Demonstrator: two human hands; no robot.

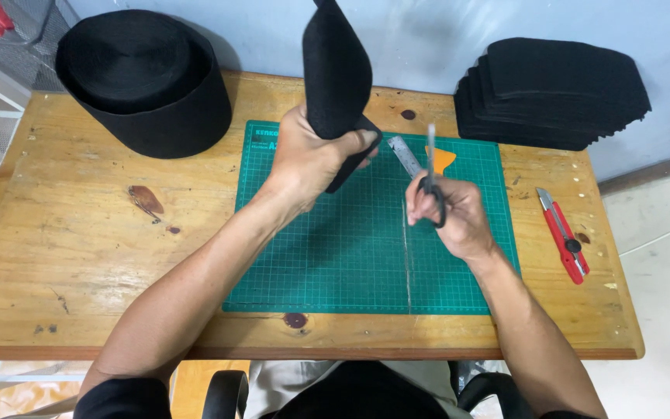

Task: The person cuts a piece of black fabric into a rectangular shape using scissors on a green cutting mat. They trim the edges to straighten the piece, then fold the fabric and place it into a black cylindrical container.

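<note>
My left hand [309,159] grips a piece of black felt [336,74] and holds it upright above the green cutting mat [350,248]. A little to its right, my right hand [447,213] is closed on a pair of scissors [431,167] with black handles, their blades pointing up and away from me. The scissors are beside the felt, not touching it. A metal ruler [406,155] and a small orange piece [442,159] lie on the mat behind the scissors.
A large roll of black felt [145,81] stands at the back left of the wooden table [79,256]. A stack of cut black felt pieces [552,93] sits at the back right. A red utility knife [564,233] lies right of the mat.
</note>
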